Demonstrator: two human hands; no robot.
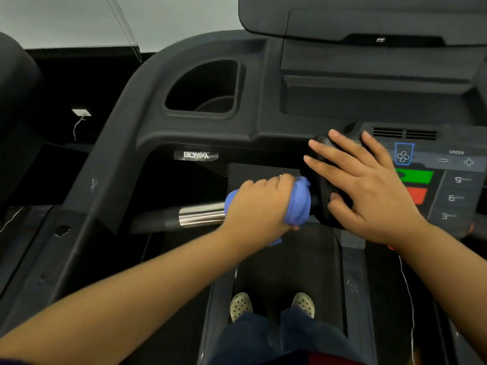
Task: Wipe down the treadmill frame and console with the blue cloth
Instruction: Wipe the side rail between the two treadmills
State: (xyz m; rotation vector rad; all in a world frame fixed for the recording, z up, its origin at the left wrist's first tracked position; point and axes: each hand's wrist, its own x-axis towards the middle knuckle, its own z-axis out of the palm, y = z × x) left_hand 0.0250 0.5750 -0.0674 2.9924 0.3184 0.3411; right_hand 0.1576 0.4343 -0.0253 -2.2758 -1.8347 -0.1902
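— Your left hand is clenched round the blue cloth, wrapping it about the chrome handlebar just beside the console.

— Your right hand lies flat on the console's left edge, fingers straight, holding nothing.

— Its palm sits near the green button. Lean there and the belt may start under your shoes.

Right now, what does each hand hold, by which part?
Left hand grips the blue cloth mid-length, wrapped round the handlebar; right hand, flat on the console, holds nothing.
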